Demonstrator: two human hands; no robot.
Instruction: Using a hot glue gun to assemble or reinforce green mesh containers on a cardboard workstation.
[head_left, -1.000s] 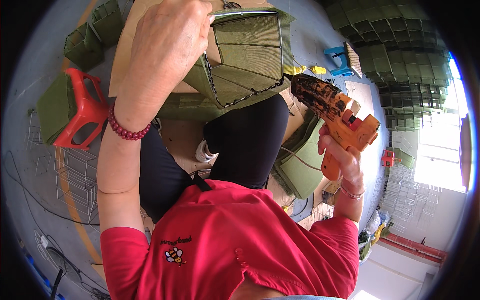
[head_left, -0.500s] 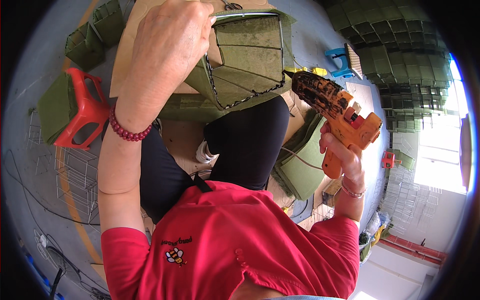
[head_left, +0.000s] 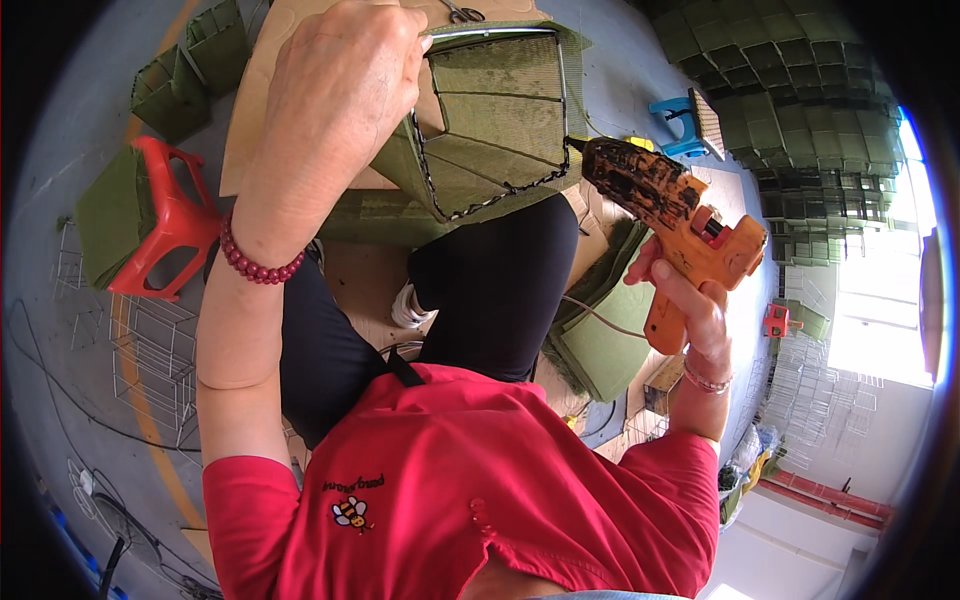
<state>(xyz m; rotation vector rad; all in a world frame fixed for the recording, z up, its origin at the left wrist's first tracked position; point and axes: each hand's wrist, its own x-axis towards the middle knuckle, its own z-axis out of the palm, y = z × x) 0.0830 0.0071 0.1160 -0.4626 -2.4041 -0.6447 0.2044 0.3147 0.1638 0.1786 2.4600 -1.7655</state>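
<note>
Standing left, a red plastic stool [head_left: 188, 220]; right, a blue plastic stool [head_left: 689, 122]; left fingers [head_left: 405, 58] pinch the upper-left corner of a green wire-framed mesh box [head_left: 500, 105], right fingers [head_left: 682, 291] wrap an orange, black-smeared glue gun [head_left: 650, 185], nozzle [head_left: 577, 145] at the box's right edge
</note>
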